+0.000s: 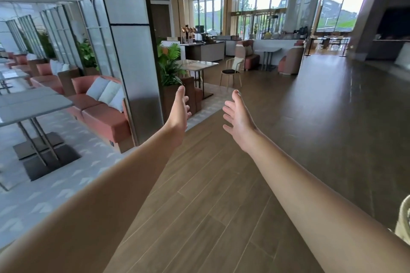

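Pink sofa [99, 115] with white pillows [106, 94] on the left, near a grey table [33, 104]. Farther back, a chair [231, 72] beside a shiny table [199, 64]. Brown wood floor [221, 206] underneath.

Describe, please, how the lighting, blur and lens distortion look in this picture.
Head view: daylight overexposes the tall glass windows at back right; head view: the wide lens bows the frosted glass partition panel; head view: the bare left hand and bare right hand are sharp, while the dark glossy floor looks smeared.

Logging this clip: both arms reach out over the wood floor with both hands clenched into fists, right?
Not quite. The head view shows the left hand and right hand open, holding nothing; both arms do reach out over the wood floor.
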A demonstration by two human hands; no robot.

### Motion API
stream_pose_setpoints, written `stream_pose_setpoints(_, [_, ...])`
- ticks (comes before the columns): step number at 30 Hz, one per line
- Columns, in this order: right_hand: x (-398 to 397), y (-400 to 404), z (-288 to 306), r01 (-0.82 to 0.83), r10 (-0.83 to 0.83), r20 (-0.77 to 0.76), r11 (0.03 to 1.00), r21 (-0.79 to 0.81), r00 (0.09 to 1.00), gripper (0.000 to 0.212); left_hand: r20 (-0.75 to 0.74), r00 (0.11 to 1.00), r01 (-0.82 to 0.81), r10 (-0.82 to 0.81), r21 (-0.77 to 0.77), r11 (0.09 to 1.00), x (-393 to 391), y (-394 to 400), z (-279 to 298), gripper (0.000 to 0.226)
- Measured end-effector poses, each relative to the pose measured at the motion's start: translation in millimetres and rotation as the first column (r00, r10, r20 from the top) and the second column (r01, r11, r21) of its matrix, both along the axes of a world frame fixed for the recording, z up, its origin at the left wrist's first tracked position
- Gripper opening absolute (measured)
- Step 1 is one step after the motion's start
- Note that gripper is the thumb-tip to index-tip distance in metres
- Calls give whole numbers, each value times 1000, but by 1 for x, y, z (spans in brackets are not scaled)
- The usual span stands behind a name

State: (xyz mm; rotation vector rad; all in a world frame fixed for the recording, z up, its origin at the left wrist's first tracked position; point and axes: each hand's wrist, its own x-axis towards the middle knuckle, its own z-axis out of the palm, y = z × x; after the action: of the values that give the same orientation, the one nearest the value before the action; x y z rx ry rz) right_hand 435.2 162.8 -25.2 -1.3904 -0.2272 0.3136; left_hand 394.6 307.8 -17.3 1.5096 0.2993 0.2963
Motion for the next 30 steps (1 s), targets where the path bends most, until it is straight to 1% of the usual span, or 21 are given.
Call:
stream_pose_setpoints(5, [99,10,-5,24,-23,-18,999,38,1000,76,-6,999,36,-35,29,999,102,8,-3,72])
stream_pose_setpoints(9, [176,23,1,29,-29,-9,999,22,1000,75,-9,999,40,-40,26,999,177,15,5,72])
stream_pose_setpoints(13, [229,41,5,16,-16,13,1000,7,1000,72,3,999,47,-47,32,998,230,26,2,71])
stream_pose_setpoints(16, [266,60,3,5,-5,15,1000,-5,1000,69,9,997,71,-72,96,993,267,39,-3,67])
stream_pose_setpoints(18, [296,72,1,13,-13,13,1000,-10,1000,67,3,997,70,-71,109,992,298,52,-6,67])
stream_pose_setpoints(24, [401,114,-15,58,-59,-5,998,-31,998,68,4,997,74,-74,79,994,406,102,-21,66])
stream_pose_setpoints(30, [509,169,-19,114,-115,-18,993,-42,993,69,-30,995,92,-92,2,996,526,162,-27,68])
